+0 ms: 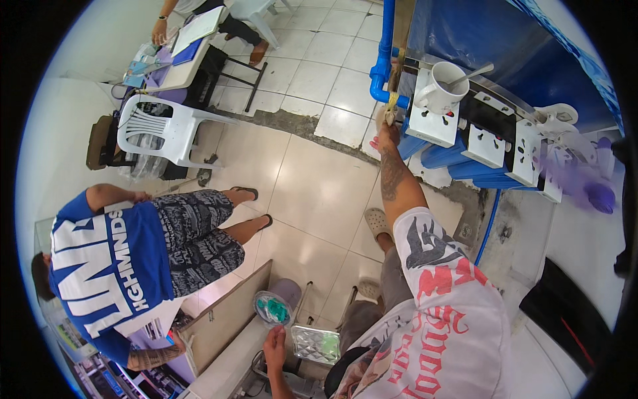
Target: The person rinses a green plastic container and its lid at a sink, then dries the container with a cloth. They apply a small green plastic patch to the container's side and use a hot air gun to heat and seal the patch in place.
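Blue tank w/ white filter housings at 1–2 o'clock. Co-worker in blue shirt at 8. White plastic chair at 10. Right hand at 1, on blue pipe valve, fingers curled round it. Left hand at 6, fingers together, pinching round clear lid by foil tray.

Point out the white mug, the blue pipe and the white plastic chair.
white mug [444, 88], head view, on its outer side wall.
blue pipe [386, 40], head view, on the upright run.
white plastic chair [149, 125], head view, on the slatted backrest.
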